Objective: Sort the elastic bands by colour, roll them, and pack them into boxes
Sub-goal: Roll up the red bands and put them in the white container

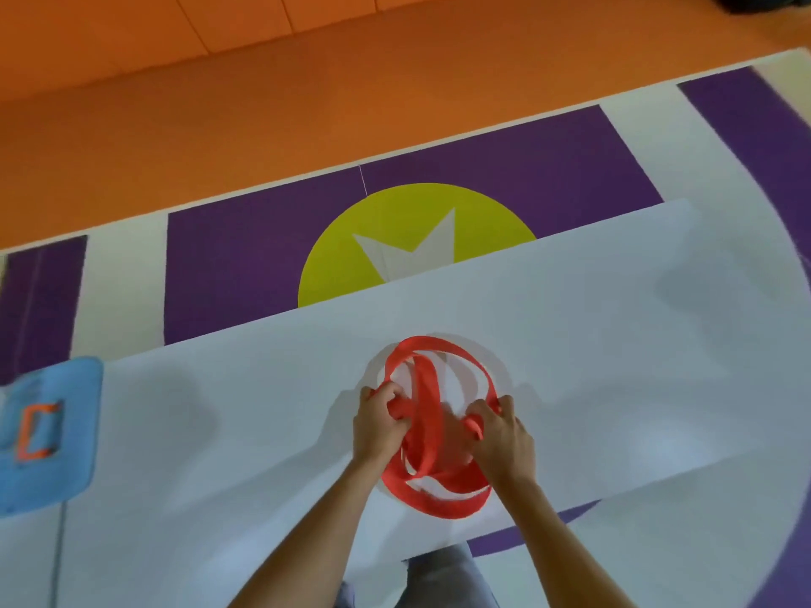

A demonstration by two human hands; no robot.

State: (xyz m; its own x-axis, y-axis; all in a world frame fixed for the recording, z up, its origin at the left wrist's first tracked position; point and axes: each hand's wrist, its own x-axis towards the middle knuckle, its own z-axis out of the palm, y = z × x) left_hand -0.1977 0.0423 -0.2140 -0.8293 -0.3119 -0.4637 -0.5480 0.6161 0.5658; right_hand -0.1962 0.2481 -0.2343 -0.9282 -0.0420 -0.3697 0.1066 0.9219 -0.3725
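Note:
A long red elastic band (428,414) lies in loose loops on a white sheet (614,366) spread over the floor. My left hand (378,425) grips the band at the left side of the loops, fingers curled round it. My right hand (500,436) grips the band at the right side, with red strap showing between its fingers. The loops arch up between and beyond both hands, and more band curls below my wrists. No box is in view.
The sheet lies on a floor mat with purple panels (245,265) and a yellow-green circle (395,239). An orange wall (219,103) runs behind. A blue mat with an orange letter (44,432) sits at the left edge. My knee in jeans (439,577) shows below.

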